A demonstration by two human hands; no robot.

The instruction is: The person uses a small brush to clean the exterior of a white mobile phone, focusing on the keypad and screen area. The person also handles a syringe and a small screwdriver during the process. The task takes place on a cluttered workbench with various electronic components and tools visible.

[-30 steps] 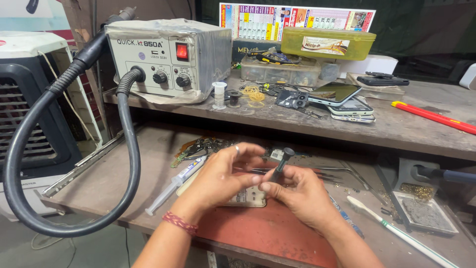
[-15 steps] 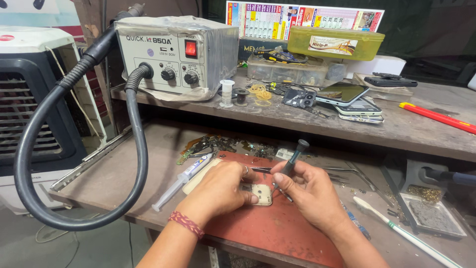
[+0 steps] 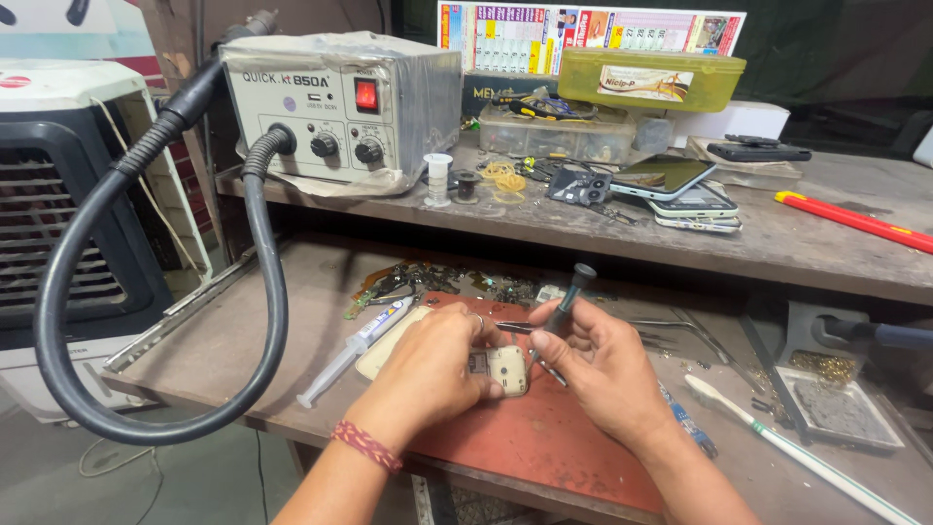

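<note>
Head view, only one camera. Left hand (image 3: 432, 362) lies on the red mat (image 3: 544, 437) with fingers curled, thumb and fingertips pinching the small cream phone part (image 3: 503, 369) at its left edge. The part sits flat on the mat, between the two hands, just below centre of the frame.

Right hand (image 3: 604, 365) is closed around a black screwdriver (image 3: 569, 301); the handle tilts up toward 1 o'clock, the tip points down toward the part (whether tip and part touch I cannot tell, fingers hide it). Tweezers (image 3: 515, 328) lie just behind the part, at its 12 o'clock.

At 9 o'clock from the left hand: a syringe (image 3: 360, 342) lying slantwise on the bench, beside a flat beige card (image 3: 389, 348) partly under the hand. A white toothbrush (image 3: 777, 437) lies at 4 o'clock from the right hand, near a grey tray (image 3: 841, 413).

Upper shelf, 11 o'clock: grey hot-air station (image 3: 335, 112) with red switch; its black hose (image 3: 146, 292) loops down and left of the bench. At 1 o'clock on the shelf: stacked phones (image 3: 680, 190), a green lidded box (image 3: 646, 80), a red tool (image 3: 855, 222).
</note>
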